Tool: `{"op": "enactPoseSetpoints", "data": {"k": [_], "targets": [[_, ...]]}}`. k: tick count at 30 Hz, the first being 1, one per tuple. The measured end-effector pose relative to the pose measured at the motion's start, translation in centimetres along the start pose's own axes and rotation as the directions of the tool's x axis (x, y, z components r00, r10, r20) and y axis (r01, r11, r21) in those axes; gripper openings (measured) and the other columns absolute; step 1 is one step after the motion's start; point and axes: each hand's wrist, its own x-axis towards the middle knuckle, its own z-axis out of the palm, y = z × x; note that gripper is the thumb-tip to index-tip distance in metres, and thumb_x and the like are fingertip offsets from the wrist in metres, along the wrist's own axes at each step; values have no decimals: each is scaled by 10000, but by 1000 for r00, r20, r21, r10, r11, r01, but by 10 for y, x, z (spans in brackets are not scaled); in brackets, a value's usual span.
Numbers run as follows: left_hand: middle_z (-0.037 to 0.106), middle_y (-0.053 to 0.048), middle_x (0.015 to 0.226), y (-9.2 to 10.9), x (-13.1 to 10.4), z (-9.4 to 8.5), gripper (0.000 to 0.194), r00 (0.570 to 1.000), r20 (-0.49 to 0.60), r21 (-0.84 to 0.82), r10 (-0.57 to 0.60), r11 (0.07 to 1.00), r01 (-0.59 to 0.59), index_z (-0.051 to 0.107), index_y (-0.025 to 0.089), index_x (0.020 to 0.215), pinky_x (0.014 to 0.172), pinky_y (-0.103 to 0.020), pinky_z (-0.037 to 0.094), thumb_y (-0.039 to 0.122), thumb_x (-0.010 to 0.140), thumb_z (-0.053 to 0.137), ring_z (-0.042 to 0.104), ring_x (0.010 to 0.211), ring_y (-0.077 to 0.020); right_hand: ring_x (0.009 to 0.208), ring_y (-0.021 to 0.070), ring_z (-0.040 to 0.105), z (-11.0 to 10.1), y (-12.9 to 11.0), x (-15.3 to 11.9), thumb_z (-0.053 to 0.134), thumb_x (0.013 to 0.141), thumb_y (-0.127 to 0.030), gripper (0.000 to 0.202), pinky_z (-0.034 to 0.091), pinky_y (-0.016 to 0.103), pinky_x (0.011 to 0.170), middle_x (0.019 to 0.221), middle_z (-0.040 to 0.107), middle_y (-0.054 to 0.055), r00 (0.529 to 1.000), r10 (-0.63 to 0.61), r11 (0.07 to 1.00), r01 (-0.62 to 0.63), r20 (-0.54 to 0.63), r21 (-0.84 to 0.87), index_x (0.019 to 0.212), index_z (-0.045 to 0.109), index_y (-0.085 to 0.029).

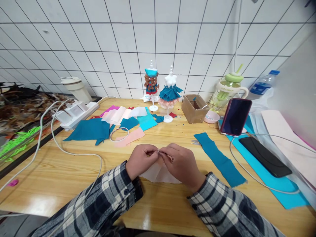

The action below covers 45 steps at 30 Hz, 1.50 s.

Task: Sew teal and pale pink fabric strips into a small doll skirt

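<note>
- The left hand [142, 160] pinched the pale cloth [160, 172] between thumb and finger.
- The right hand [183, 164] pinched it just beside.
- The cloth spread below both hands, over the table [61, 171].

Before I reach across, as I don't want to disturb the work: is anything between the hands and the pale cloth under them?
Nothing visible is. The left hand and right hand pinch the pale cloth at its upper end, and it spreads below them. The teal strip lies apart, off to the right.
</note>
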Motion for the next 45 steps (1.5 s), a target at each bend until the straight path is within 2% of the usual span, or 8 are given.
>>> {"op": "enactPoseSetpoints", "data": {"k": [5,12,17,26,31,36,45], "targets": [[710,-19,672,1,0,0,241,999,37,-44,-23,999,24,728,147,737,602,-218,453,200,746,493,618,632,-143,770,138,607,1,3,1,517,919,-273,193,378,244,641,835,681,17,1000,23,1000,-23,-1,8,943,706,-242],[727,-36,731,0,-1,-3,294,999,35,-145,29,989,-23,725,138,783,645,-227,464,321,845,503,633,692,-157,794,135,612,0,1,3,521,911,-235,190,401,237,674,840,684,10,998,68,994,-67,-10,85,934,709,-243],[690,-22,647,-2,-1,-3,305,1000,9,-115,19,993,-18,712,135,717,589,-211,438,323,838,505,596,628,-141,779,133,612,0,0,2,533,906,-233,179,411,235,680,825,687,9,998,61,992,-59,-15,111,937,709,-242],[661,-22,596,-3,1,-5,308,999,44,-85,16,996,-13,686,130,647,557,-201,430,326,810,514,567,586,-129,765,133,615,1,0,-1,511,916,-245,205,401,238,661,828,690,20,1000,-3,996,4,-4,84,926,715,-245],[635,-9,562,-4,3,0,286,1000,12,-15,2,1000,-2,678,131,620,521,-186,398,288,787,507,537,546,-112,771,137,612,1,0,0,523,911,-253,187,388,246,647,826,685,11,999,43,998,-43,-2,44,895,709,-242],[663,-10,586,0,2,1,266,999,9,9,33,999,-33,709,143,667,528,-185,405,274,787,511,565,566,-122,769,135,612,0,0,3,589,870,-264,117,384,249,636,797,689,-11,992,125,989,-123,-14,88,874,705,-252],[664,-3,581,0,1,1,303,999,35,-27,24,999,-23,729,138,704,540,-182,418,298,817,497,570,576,-126,775,131,615,1,3,5,603,867,-266,107,395,243,654,800,697,-18,992,126,988,-125,-13,93,870,709,-254]]}}
